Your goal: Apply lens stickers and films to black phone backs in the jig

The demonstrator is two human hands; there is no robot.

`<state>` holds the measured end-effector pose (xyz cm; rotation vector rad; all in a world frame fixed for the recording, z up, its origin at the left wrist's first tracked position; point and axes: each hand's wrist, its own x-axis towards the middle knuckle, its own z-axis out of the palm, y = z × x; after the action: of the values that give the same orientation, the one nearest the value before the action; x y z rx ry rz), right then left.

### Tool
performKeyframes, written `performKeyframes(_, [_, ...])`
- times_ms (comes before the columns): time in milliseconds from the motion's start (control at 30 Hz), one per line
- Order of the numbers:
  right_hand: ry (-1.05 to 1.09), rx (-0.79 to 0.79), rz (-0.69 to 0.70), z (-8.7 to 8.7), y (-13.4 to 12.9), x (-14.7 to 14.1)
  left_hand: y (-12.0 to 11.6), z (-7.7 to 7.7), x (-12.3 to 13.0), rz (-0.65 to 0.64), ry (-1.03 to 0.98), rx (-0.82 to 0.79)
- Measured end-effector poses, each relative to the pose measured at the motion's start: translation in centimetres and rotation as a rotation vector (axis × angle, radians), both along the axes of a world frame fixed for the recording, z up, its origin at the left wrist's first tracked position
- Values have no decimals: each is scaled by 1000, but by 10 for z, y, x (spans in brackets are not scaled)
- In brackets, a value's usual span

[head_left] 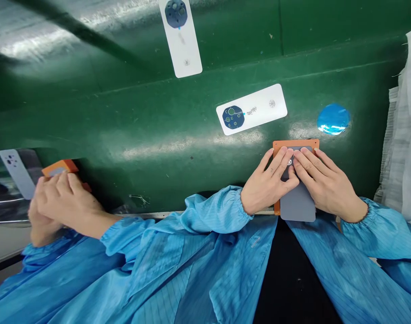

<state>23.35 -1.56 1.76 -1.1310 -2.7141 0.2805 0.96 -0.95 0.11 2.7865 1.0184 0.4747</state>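
An orange fixture [276,208] lies at the table's front edge, with a grey phone back panel [298,204] on it. The panel's lower end reaches past the table edge. My left hand [271,182] lies flat on the panel's left side, fingers stretched towards its top end. From the right, my right hand [327,182] rests on it the same way, its fingertips close to those of my left hand. Both hands are open and grip nothing. Between the fingertips shows a small round silvery mark [289,162]. My fingers hide much of the panel's upper part.
White phone back panels with dark camera patches lie on the green table, one nearer [259,109] and one farther [183,45]. A round blue film [333,119] is beyond my right hand. At left, a co-worker's hands [62,198] press on another orange fixture [60,167]. White cloth [404,135] hangs at right.
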Motion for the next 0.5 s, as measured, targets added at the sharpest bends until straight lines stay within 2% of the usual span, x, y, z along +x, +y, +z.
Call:
performKeyframes(267, [22, 11, 12, -4, 1, -3, -2, -1, -3, -17, 27, -102])
performKeyframes(500, [17, 46, 14, -6, -1, 5, 6, 4, -5, -73, 114, 13])
